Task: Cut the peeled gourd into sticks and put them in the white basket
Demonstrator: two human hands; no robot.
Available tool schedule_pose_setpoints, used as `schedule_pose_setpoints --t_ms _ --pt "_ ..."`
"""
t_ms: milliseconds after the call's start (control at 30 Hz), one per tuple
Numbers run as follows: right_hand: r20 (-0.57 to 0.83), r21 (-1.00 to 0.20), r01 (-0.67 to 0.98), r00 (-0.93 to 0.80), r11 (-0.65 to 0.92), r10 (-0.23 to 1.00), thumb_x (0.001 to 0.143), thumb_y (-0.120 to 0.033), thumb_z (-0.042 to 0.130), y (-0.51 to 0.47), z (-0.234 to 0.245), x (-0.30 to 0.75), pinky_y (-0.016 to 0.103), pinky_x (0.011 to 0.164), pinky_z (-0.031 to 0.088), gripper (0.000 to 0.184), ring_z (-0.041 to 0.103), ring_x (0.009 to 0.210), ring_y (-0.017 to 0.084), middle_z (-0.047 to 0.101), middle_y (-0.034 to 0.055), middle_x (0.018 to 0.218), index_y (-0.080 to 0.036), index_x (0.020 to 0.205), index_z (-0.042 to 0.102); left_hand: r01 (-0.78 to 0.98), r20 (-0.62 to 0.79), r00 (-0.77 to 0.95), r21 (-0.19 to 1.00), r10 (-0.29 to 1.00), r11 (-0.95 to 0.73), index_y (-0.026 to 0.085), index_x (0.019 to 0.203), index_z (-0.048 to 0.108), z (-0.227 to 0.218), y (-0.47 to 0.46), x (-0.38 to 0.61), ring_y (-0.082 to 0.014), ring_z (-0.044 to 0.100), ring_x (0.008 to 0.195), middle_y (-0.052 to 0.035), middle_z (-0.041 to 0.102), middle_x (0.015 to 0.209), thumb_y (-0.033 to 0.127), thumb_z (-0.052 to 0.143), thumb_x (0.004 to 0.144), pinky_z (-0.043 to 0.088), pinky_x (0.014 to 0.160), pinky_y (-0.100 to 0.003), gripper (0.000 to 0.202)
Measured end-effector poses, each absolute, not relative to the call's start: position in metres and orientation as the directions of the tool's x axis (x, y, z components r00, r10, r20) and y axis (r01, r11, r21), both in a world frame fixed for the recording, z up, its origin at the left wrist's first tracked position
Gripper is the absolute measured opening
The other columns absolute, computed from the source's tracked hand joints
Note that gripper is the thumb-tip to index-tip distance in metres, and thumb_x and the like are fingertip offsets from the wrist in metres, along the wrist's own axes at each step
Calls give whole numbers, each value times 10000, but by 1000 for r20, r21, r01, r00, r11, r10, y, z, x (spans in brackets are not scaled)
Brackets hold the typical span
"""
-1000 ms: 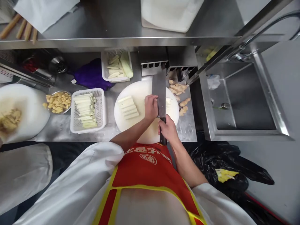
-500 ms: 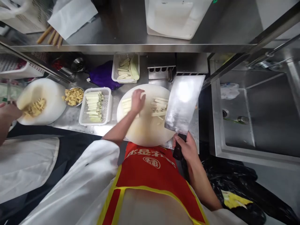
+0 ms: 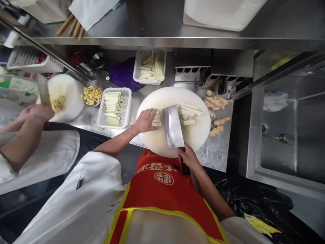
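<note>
Head view (sole cam.): round white board (image 3: 154, 98) sits on the steel table (image 3: 213, 157), directly before the wearer's red apron (image 3: 162, 200); prob. so both arms reach it w/o stretching.

R. hand (image 3: 186, 156): closed round the dark handle of a cleaver (image 3: 173, 126). Handle points toward the body, blade out over mid-board, broad face up to the cam. Grip at the near edge appears chosen to keep fingers clear of steel. Blade-to-board contact: cannot tell.

L. hand (image 3: 146, 121): open, palm down, fingers extended over the board's left side, fingertips at a group of pale sticks (image 3: 156, 119), partly covered. Flat posture would suit steadying them; actual pressure not verifiable. Blade is just beside this group, apart from the fingertips.

Loose pile of cut strips (image 3: 189, 113) on the board's right, beyond the blade; cleaver stands btwn the two lots, which seems to keep them separate.

Adj. left: white basket (image 3: 129, 110) w/ sticks laid in a row, presumably for tidy stacking. Rear basket (image 3: 137, 73) holds looser pcs. plus one thicker pale-green length. Ginger roots (image 3: 215, 101) lie off-board at right, near the knife holder (image 3: 193, 64), evidently out of the blade's way.

Far left: a co-worker's hand (image 3: 40, 112) w/ a knife (image 3: 43, 89) at a separate board (image 3: 73, 96), well apart.
</note>
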State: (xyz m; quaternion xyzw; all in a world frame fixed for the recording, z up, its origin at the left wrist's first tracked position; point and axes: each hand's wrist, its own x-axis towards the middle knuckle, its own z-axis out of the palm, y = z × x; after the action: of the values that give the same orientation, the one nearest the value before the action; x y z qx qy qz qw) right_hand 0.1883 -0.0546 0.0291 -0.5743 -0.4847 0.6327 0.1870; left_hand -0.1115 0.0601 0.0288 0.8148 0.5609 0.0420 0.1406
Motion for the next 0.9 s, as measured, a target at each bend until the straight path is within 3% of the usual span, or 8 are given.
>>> schedule_pose_setpoints --t_ms 100,300,500,667,900 --pt "-581 -812 261 -284 -522 763 824 -468 605 -44 25 178 265 469 417 263 509 423 141 543 -92 507 -235 894 503 889 -34 384 284 923 -359 102 1589 310 22 51 -112 -427 294 1500 -237 344 1616 537 778 780 195 1247 -548 1031" --pt "-644 -764 228 -317 -603 696 741 -443 662 -38 20 150 253 437 418 297 496 419 130 542 -89 499 -234 871 496 868 42 354 358 934 -345 52 1572 317 6 53 -113 -429 293 1504 -275 326 1612 669 655 843 224 1238 -556 1013" --pt "-639 -767 269 -412 -583 650 748 -446 643 -47 23 104 243 425 395 266 479 402 119 540 -78 487 -229 842 520 842 113 307 430 945 -325 114 1579 315 9 38 -140 -417 313 1494 -260 349 1600 719 657 811 267 1216 -572 1036" --pt "-567 -782 151 -575 -605 590 739 -448 655 -43 26 24 231 410 385 272 467 383 111 530 -87 475 -235 819 506 891 1 321 339 947 -303 89 1583 306 36 33 -240 -423 367 1452 -262 380 1572 705 679 798 301 1201 -535 1066" --pt "-564 -747 69 -591 -661 577 717 -382 627 -32 13 -114 233 426 433 232 491 415 113 534 -101 500 -245 839 484 939 -291 318 229 903 -257 147 1590 297 57 80 -384 -378 373 1474 -185 392 1596 480 799 696 310 1218 -440 1078"
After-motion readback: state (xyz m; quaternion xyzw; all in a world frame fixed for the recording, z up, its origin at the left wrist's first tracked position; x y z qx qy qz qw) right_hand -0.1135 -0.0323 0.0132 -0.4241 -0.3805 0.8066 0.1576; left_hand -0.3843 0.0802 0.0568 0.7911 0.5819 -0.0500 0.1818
